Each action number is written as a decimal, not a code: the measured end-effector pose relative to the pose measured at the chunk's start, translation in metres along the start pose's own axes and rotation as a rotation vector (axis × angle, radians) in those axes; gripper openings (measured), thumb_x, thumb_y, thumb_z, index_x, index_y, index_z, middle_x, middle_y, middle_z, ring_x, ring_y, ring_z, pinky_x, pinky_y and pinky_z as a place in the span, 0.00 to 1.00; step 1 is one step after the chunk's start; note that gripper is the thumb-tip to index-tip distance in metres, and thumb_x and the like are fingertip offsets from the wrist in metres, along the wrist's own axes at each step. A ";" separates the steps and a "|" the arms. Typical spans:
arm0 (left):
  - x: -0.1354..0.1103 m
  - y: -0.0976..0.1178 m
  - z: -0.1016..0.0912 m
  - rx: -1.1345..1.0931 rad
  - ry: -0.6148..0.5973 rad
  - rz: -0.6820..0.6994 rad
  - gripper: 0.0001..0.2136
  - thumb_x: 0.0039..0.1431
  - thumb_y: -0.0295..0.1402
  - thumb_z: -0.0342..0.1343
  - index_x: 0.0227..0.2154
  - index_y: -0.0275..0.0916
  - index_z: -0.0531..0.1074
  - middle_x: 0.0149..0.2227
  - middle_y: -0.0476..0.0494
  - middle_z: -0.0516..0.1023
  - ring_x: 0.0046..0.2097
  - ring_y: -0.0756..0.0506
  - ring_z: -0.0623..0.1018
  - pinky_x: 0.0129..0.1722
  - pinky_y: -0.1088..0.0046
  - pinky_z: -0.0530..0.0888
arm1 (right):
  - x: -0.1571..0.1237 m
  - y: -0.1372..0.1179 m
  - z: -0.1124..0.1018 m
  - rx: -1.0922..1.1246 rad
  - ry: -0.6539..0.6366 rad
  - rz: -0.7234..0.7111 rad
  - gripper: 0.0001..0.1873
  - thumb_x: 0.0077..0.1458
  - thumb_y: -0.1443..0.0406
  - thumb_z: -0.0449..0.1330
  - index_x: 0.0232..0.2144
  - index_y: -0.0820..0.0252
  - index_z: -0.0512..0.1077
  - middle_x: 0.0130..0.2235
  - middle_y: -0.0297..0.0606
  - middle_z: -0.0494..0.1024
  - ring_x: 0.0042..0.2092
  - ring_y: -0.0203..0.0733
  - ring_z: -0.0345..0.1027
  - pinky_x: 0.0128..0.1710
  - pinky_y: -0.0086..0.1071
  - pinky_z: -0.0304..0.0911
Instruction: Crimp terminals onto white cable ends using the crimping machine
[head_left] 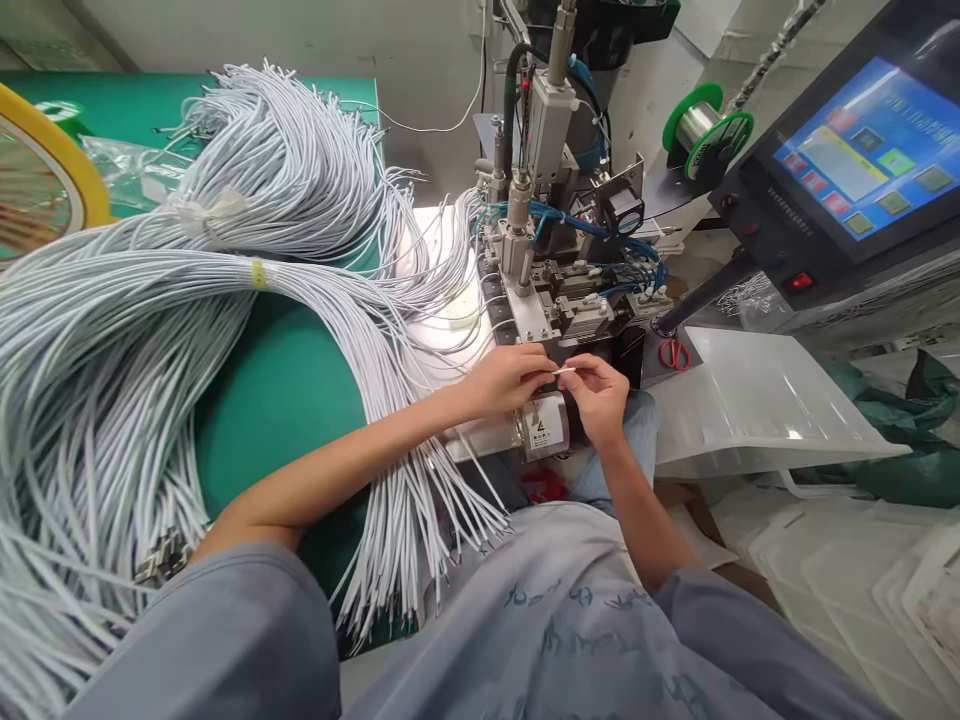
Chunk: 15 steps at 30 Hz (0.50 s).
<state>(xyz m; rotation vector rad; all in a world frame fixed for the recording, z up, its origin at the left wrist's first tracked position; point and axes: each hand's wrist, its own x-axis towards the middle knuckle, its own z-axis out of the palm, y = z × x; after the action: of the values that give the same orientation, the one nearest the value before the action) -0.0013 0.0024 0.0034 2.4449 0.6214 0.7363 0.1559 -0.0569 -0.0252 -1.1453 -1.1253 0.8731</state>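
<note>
My left hand (506,378) and my right hand (600,395) meet in front of a small metal machine (551,290). Both pinch the end of one thin white cable (564,371) between their fingertips, just before the machine's front edge. A silver cylinder with a warning label (546,425) sits directly below my hands. A big bundle of white cables (225,270) drapes over the green table (277,400) to my left, with loose ends hanging off the table near my lap.
A touchscreen panel (862,150) stands at the right on a dark arm. A green spool of wire (705,125) sits behind the machine. Red-handled scissors (675,353) lie beside it. A white plastic tray (765,400) is at the right. A yellow-rimmed reel (45,180) is far left.
</note>
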 end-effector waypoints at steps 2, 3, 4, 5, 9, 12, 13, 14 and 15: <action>0.000 -0.001 0.002 -0.045 0.013 0.019 0.12 0.63 0.31 0.45 0.36 0.35 0.74 0.30 0.44 0.72 0.31 0.52 0.72 0.30 0.79 0.67 | 0.000 0.003 0.003 0.063 -0.016 0.026 0.09 0.46 0.59 0.63 0.27 0.59 0.72 0.28 0.32 0.68 0.25 0.31 0.61 0.25 0.29 0.61; 0.000 -0.001 0.003 -0.066 0.013 0.032 0.12 0.63 0.31 0.45 0.37 0.35 0.74 0.31 0.43 0.73 0.31 0.52 0.72 0.30 0.79 0.67 | -0.001 0.004 0.004 0.085 -0.018 0.033 0.10 0.46 0.58 0.63 0.27 0.59 0.72 0.28 0.33 0.67 0.26 0.31 0.60 0.24 0.29 0.60; -0.001 -0.002 0.004 -0.080 0.012 0.043 0.13 0.63 0.31 0.45 0.37 0.34 0.74 0.31 0.43 0.73 0.31 0.52 0.72 0.30 0.79 0.67 | -0.003 0.004 0.006 0.091 -0.014 0.036 0.10 0.46 0.58 0.63 0.28 0.58 0.73 0.29 0.33 0.66 0.27 0.31 0.60 0.25 0.29 0.59; -0.001 -0.001 0.005 -0.086 0.015 0.048 0.13 0.63 0.31 0.44 0.37 0.34 0.74 0.30 0.43 0.72 0.31 0.52 0.71 0.30 0.79 0.67 | -0.004 0.004 0.007 0.078 -0.006 0.039 0.10 0.47 0.57 0.62 0.28 0.58 0.74 0.30 0.33 0.66 0.28 0.32 0.61 0.25 0.29 0.60; -0.002 0.000 0.006 -0.024 0.080 0.055 0.14 0.64 0.32 0.44 0.34 0.34 0.75 0.26 0.45 0.69 0.27 0.53 0.69 0.27 0.79 0.65 | -0.006 -0.003 0.003 -0.092 0.041 -0.019 0.09 0.51 0.59 0.60 0.31 0.58 0.76 0.30 0.35 0.69 0.31 0.35 0.64 0.29 0.30 0.61; -0.002 0.000 0.003 0.126 0.077 0.090 0.15 0.64 0.30 0.42 0.34 0.34 0.75 0.25 0.46 0.68 0.26 0.53 0.68 0.25 0.78 0.63 | -0.001 -0.013 -0.005 -0.238 -0.020 -0.024 0.08 0.50 0.61 0.60 0.28 0.59 0.77 0.26 0.35 0.70 0.30 0.36 0.64 0.28 0.30 0.61; -0.002 0.000 0.002 0.186 0.061 0.100 0.15 0.63 0.29 0.41 0.33 0.34 0.75 0.24 0.45 0.68 0.26 0.52 0.67 0.25 0.78 0.63 | 0.002 -0.016 -0.008 -0.261 -0.065 0.006 0.09 0.50 0.61 0.60 0.27 0.60 0.77 0.25 0.35 0.72 0.29 0.36 0.64 0.27 0.30 0.60; -0.002 0.000 0.002 0.236 0.047 0.108 0.16 0.63 0.29 0.41 0.32 0.34 0.75 0.24 0.45 0.68 0.26 0.52 0.67 0.25 0.77 0.62 | 0.005 -0.018 -0.011 -0.270 -0.108 0.044 0.09 0.49 0.61 0.60 0.25 0.61 0.76 0.25 0.36 0.73 0.28 0.36 0.64 0.26 0.30 0.60; -0.002 0.000 0.002 0.266 0.038 0.113 0.16 0.63 0.28 0.41 0.30 0.34 0.74 0.24 0.45 0.68 0.26 0.52 0.67 0.25 0.77 0.62 | 0.008 -0.019 -0.012 -0.272 -0.142 0.079 0.09 0.48 0.61 0.60 0.24 0.61 0.76 0.24 0.36 0.74 0.27 0.36 0.64 0.25 0.30 0.60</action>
<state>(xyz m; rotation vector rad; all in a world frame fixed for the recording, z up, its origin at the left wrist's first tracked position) -0.0016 0.0005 0.0015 2.7341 0.6355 0.7901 0.1694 -0.0566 -0.0053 -1.3751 -1.3529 0.8919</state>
